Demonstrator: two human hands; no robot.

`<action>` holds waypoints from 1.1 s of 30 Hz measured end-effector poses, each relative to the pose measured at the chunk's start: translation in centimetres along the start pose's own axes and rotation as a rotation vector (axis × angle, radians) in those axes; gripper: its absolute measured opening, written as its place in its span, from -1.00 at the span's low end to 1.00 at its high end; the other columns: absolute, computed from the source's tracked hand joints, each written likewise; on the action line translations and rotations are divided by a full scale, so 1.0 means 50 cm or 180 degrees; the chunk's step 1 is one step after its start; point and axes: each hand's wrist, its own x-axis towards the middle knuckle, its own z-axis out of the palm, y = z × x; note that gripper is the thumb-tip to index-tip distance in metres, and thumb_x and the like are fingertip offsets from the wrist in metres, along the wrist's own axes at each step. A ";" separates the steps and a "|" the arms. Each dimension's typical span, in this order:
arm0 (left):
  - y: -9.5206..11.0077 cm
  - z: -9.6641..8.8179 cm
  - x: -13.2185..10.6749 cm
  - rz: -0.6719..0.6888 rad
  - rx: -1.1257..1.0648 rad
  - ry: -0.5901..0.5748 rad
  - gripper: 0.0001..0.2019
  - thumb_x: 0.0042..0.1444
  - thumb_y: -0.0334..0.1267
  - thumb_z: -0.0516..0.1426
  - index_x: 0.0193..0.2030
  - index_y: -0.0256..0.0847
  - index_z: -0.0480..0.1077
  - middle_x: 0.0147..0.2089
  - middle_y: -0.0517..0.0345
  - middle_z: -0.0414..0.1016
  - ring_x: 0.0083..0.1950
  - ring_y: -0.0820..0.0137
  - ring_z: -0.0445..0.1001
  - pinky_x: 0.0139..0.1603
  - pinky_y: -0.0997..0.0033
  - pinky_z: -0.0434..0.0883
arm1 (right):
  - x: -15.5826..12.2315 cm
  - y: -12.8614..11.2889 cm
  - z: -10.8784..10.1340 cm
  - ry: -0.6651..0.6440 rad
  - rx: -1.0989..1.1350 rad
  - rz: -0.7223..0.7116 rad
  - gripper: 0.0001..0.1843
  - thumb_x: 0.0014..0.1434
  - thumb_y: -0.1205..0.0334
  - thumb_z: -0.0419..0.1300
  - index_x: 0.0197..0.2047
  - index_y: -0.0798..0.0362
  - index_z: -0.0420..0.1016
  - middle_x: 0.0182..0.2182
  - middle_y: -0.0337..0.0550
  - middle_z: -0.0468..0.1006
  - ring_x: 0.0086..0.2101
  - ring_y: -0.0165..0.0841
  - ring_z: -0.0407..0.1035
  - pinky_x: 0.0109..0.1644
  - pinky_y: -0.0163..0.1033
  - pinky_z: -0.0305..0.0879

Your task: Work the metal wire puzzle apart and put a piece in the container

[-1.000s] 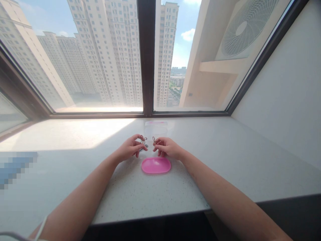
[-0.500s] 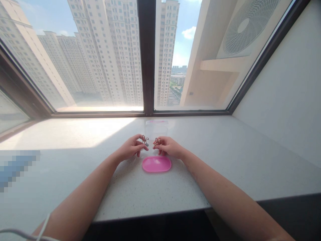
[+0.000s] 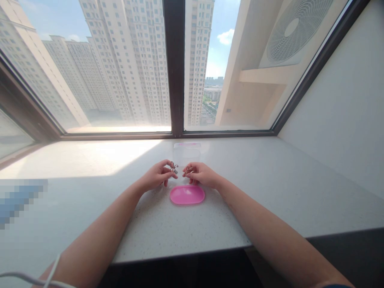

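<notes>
"What's held there?"
"Left hand (image 3: 157, 176) pinched nearly closed on a brown looped piece (image 3: 173, 168), right hand (image 3: 201, 175) likewise on a second looped piece (image 3: 189, 171), just beyond the pink tray (image 3: 187, 195) on the counter (image 3: 180, 232)."

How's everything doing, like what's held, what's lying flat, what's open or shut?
Left hand, pinching brown loops.
Right hand, pinching other loops.
Pink tray, lying flat on the counter.
Clear case, behind the hands; open or shut, can't tell.
Outdoor fan, spinning or still, can't tell.
</notes>
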 end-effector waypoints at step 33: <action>0.004 0.002 0.000 0.0250 0.0238 -0.0022 -0.84 0.05 -0.26 0.15 -0.28 -0.30 0.31 -0.18 -0.01 0.51 -0.52 0.57 0.35 -0.52 0.51 0.34 | 0.002 0.003 0.000 -0.0003 -0.0023 0.0033 -0.76 0.00 0.31 0.24 -0.21 0.13 0.41 -0.28 -0.08 0.55 -0.54 -0.50 0.38 -0.55 -0.42 0.30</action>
